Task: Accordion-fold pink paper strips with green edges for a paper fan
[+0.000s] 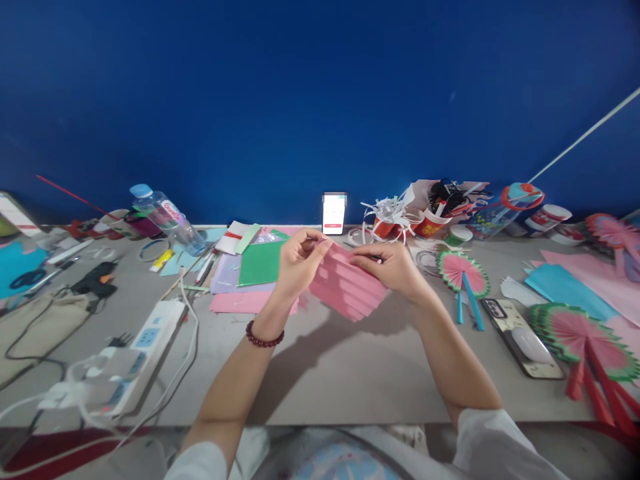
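Note:
A sheet of pink paper (347, 287) with parallel pleats hangs above the middle of the table, its shadow falling below. My left hand (303, 259) pinches its upper left edge between thumb and fingers. At the upper right edge, my right hand (385, 263) is closed on the same paper; a small dark thing shows by those fingers, too small to name. Behind the paper, a lit phone (333, 215) stands against the blue wall. To the right lies a small pink paper fan (463, 272) with a green rim and blue sticks.
At left are a white power strip (150, 353) with cables and a tilted plastic bottle (173, 217). Green paper (259, 262) lies behind my left hand. Cups of paper strips (387, 220) stand at the back. A phone (520, 337) and a larger fan (585, 333) lie at right.

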`<state>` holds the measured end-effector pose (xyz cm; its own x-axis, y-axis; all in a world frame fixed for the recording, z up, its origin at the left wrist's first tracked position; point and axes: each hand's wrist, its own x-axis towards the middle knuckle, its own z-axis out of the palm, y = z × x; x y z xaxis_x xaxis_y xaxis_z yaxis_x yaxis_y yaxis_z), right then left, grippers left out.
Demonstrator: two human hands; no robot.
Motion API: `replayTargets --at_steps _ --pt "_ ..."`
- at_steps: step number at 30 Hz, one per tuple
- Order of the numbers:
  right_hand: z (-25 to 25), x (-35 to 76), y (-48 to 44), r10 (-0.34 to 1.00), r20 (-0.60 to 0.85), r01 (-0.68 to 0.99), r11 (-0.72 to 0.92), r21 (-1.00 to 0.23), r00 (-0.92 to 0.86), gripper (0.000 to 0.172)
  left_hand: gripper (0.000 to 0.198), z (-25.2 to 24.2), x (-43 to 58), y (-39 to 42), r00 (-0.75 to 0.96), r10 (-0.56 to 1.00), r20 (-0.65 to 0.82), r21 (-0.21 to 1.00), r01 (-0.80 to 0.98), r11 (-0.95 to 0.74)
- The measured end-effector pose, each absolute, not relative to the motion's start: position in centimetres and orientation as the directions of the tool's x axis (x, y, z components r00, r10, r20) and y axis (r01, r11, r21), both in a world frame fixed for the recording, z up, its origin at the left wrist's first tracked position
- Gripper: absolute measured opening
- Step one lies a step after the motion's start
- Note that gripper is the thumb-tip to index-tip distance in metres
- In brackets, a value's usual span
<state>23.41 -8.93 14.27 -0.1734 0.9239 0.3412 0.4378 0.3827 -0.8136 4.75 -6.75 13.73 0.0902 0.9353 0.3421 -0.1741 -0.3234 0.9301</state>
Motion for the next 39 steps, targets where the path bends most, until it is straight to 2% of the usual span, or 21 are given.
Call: replayTargets --at_steps 13,26,34,39 --pt "14.0 23.7 -8.3 0.945 0.298 0.402 0.326 -0.856 -0.132 0.015 0.027 13.5 4.8 -6.6 0.118 0.936 0.332 0.929 -0.213 -0.303" --pt "14.4 23.1 -8.7 0.897 0.412 0.564 0.425 -0.708 -0.159 0.014 0.026 13.6 5.0 -6.8 0.062 0.942 0.329 0.935 -0.162 -0.316" --pt "14.9 23.3 -9.3 0.854 0.494 0.626 0.478 -0.616 -0.166 0.011 0.032 14.3 4.4 -6.9 0.23 0.904 0.36 0.933 -0.086 -0.349" --pt "14.9 23.1 -9.6 0.852 0.492 0.616 0.487 -0.619 -0.179 0.011 0.025 13.9 4.4 -6.6 0.106 0.948 0.3 0.952 -0.102 -0.289"
